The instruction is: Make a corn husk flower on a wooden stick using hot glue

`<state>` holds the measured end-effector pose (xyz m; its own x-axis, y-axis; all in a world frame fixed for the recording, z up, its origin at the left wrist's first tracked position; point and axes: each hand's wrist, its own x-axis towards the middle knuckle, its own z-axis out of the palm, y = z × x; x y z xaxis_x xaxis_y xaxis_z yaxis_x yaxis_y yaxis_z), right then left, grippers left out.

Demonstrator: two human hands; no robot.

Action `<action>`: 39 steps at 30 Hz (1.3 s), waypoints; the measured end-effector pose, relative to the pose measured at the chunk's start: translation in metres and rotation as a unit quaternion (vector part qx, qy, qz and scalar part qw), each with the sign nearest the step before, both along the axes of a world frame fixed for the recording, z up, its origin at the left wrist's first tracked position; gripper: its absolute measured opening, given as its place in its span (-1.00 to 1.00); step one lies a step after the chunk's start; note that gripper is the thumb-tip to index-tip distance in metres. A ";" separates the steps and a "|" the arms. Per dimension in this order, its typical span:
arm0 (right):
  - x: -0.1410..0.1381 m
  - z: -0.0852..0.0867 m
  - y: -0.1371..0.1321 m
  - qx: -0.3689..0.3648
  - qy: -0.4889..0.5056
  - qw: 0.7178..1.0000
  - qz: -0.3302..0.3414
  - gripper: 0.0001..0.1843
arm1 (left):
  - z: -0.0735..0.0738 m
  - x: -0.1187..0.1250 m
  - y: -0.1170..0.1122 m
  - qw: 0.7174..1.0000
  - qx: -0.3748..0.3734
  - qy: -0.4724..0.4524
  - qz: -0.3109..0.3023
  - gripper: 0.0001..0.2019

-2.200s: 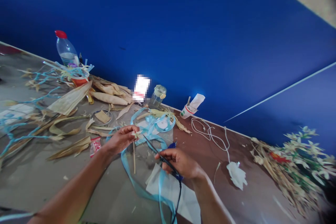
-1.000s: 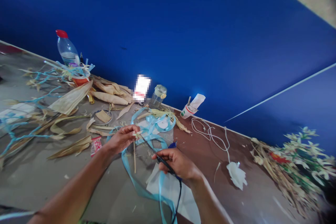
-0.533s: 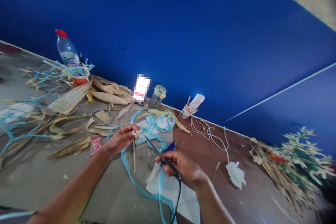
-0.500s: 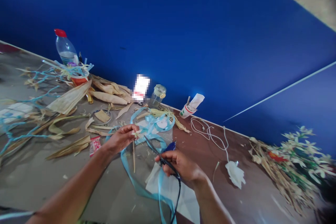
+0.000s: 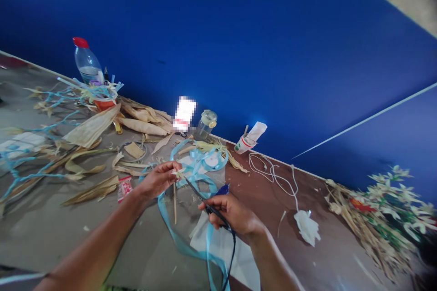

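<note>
My left hand (image 5: 157, 180) pinches a small pale husk flower (image 5: 178, 173) on a thin wooden stick (image 5: 175, 202) that hangs down from the fingers. My right hand (image 5: 231, 213) is closed round a slim black corded tool (image 5: 201, 198), held like a pen. The tool's tip points up and left and sits right at the flower. Its dark cord (image 5: 232, 254) trails down toward me. A light blue ribbon (image 5: 186, 245) loops over the table under both hands and across a white sheet of paper (image 5: 225, 250).
Dried corn husks (image 5: 92, 129) and blue-wrapped stems litter the table on the left. A red-capped water bottle (image 5: 86, 62), a small jar (image 5: 206, 123) and a paper cup (image 5: 243, 143) stand along the blue wall. A white cable (image 5: 273, 173), a white flower (image 5: 307, 227) and a pile of husk flowers (image 5: 385, 209) lie at right.
The tool's tip drew back from the flower half a second ago and has now come back up to it. My left hand has held the flower still.
</note>
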<state>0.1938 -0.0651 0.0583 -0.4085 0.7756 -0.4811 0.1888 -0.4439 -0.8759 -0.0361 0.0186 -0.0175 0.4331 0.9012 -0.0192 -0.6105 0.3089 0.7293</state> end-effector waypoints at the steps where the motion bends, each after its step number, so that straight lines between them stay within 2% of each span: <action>1: 0.000 0.001 0.000 -0.001 -0.004 1.000 -0.002 -0.63 | 0.000 0.000 0.000 1.000 0.001 0.002 -0.001 -0.77; 11: 0.001 0.003 0.004 -0.006 -0.009 1.000 0.025 -0.61 | -0.003 -0.002 0.001 0.999 0.024 0.008 -0.034 -0.74; 17: 0.006 -0.002 0.011 0.002 -0.007 0.996 0.084 -0.48 | -0.004 -0.001 0.001 0.998 0.031 0.020 -0.057 -0.74; 20: 0.007 -0.002 0.012 0.007 -0.007 0.996 0.088 -0.45 | -0.004 -0.001 0.001 0.997 0.033 0.022 -0.066 -0.74; 33: 0.006 0.004 0.013 0.012 -0.026 0.995 0.095 -0.60 | -0.003 -0.001 0.000 0.996 0.051 0.009 -0.069 -0.77; 39: 0.008 0.008 0.013 0.015 -0.035 0.993 0.108 -0.60 | 0.002 -0.002 0.000 0.997 0.043 0.010 -0.064 -0.75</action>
<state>0.2014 -0.0522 0.0659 -0.5333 0.6876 -0.4927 0.3386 -0.3603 -0.8692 -0.0378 0.0183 -0.0152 0.5451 0.8371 0.0469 -0.5557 0.3188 0.7678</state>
